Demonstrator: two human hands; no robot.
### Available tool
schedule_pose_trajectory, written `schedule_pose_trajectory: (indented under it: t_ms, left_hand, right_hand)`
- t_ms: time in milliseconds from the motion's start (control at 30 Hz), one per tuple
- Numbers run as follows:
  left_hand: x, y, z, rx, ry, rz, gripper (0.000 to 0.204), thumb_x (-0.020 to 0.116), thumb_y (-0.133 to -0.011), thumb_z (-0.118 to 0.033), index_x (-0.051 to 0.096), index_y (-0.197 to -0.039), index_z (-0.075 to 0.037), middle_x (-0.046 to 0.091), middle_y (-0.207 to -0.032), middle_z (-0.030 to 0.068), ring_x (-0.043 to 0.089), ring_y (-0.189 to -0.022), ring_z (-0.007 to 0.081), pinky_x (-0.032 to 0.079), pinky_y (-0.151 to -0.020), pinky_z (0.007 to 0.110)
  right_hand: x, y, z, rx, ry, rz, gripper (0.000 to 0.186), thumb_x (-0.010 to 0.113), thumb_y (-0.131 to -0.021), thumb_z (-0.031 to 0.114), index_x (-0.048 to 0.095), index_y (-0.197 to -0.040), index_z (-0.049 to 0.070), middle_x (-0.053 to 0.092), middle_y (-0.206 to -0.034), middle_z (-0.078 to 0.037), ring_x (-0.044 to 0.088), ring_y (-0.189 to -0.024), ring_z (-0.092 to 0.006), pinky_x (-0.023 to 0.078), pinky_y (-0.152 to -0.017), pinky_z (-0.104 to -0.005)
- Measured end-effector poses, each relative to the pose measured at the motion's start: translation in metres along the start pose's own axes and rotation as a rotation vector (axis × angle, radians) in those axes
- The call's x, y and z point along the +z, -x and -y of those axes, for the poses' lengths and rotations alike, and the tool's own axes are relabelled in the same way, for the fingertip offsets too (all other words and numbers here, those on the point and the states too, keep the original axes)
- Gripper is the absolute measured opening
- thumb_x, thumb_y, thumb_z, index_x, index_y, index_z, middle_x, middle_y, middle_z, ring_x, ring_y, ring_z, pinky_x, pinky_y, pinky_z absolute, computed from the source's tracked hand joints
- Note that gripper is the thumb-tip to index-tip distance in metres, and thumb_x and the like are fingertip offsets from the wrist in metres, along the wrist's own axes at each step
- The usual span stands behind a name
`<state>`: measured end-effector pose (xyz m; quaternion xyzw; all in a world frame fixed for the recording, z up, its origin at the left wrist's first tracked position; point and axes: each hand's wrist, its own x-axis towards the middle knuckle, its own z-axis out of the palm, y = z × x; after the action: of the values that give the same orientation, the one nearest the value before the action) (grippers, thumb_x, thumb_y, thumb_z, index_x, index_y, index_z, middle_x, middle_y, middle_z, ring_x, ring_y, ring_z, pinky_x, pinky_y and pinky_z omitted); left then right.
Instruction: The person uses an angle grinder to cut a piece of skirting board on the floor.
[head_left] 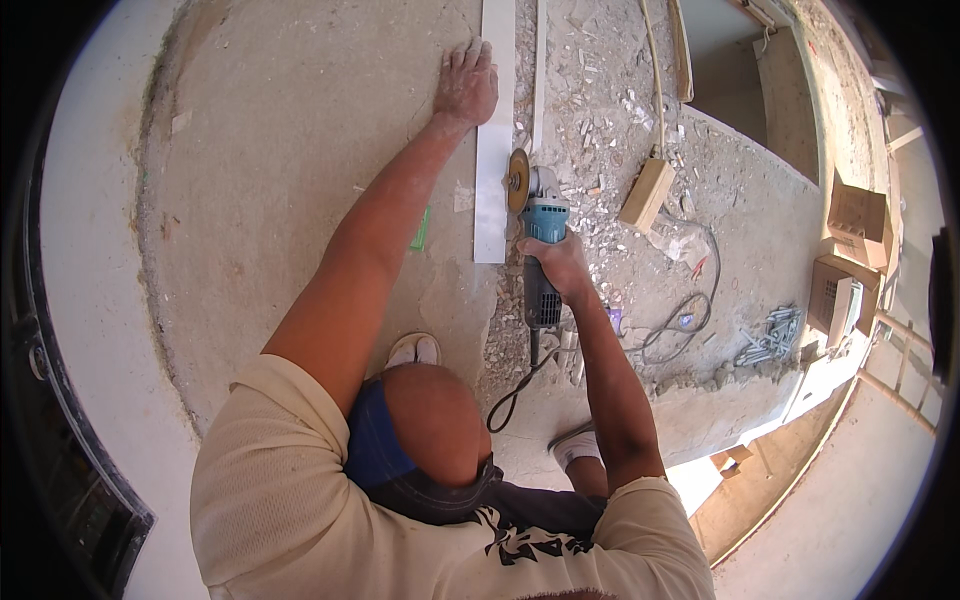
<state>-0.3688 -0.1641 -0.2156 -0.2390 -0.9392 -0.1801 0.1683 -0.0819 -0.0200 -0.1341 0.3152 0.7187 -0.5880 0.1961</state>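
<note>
My left hand [466, 85] rests with fingers apart at the upper part of a long white strip [491, 200], over its left edge. My right hand [560, 255] is wrapped round a teal and black angle grinder [545, 215]. The grinder's tan disc [518, 180] stands on edge beside the strip's right side; whether they touch I cannot tell. A thinner white strip [540, 70] runs parallel to the right. A small green object [420, 229] lies partly hidden by my left forearm.
Rubble [590, 110] covers the concrete right of the strips. A wooden block [647, 195] with a cord, looping cables [710, 290], a pile of metal pieces [770, 335] and cardboard boxes [857, 220] are to the right. An opening [740, 110] is at upper right. My feet [415, 350] are below.
</note>
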Motion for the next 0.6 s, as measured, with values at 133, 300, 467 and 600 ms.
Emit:
schedule_pose_trajectory:
  t_ms: [133, 300, 467, 600]
  left_hand:
    - [0.001, 0.000, -0.005, -0.011, 0.021, 0.000, 0.053, 0.050, -0.106, -0.028, 0.053, -0.149, 0.004, 0.051, -0.156, 0.0200, 0.045, -0.143, 0.0392, 0.029, -0.124, 0.056]
    - [0.000, 0.000, -0.002, -0.012, 0.023, 0.002, 0.053, 0.049, -0.107, -0.029, 0.052, -0.149, 0.004, 0.051, -0.157, 0.0200, 0.044, -0.144, 0.0389, 0.028, -0.125, 0.056]
    - [-0.002, 0.000, -0.002, -0.010, 0.011, 0.025, 0.054, 0.049, -0.107, -0.029, 0.052, -0.149, 0.005, 0.050, -0.157, 0.0210, 0.042, -0.147, 0.0385, 0.026, -0.126, 0.056]
    - [-0.002, 0.000, -0.001, -0.011, 0.024, 0.019, 0.054, 0.049, -0.107, -0.029, 0.052, -0.149, 0.005, 0.050, -0.157, 0.0215, 0.042, -0.147, 0.0387, 0.026, -0.126, 0.056]
  right_hand:
    - [-0.002, -0.007, -0.008, 0.008, 0.007, -0.012, 0.049, 0.085, -0.076, 0.022, 0.069, -0.114, -0.006, 0.075, -0.096, -0.013, 0.070, -0.081, -0.0209, 0.057, -0.074, -0.0360]
    - [0.000, -0.009, -0.007, 0.034, 0.004, -0.010, 0.050, 0.085, -0.076, 0.024, 0.069, -0.114, -0.005, 0.075, -0.095, -0.013, 0.071, -0.082, -0.0211, 0.058, -0.074, -0.0359]
    - [-0.001, -0.007, 0.000, 0.033, 0.000, 0.006, 0.050, 0.085, -0.075, 0.025, 0.069, -0.113, -0.004, 0.075, -0.094, -0.013, 0.072, -0.081, -0.0215, 0.058, -0.074, -0.0358]
    - [-0.001, -0.002, 0.015, 0.054, -0.020, 0.016, 0.048, 0.084, -0.076, 0.022, 0.068, -0.114, -0.004, 0.074, -0.093, -0.012, 0.072, -0.081, -0.0208, 0.058, -0.073, -0.0354]
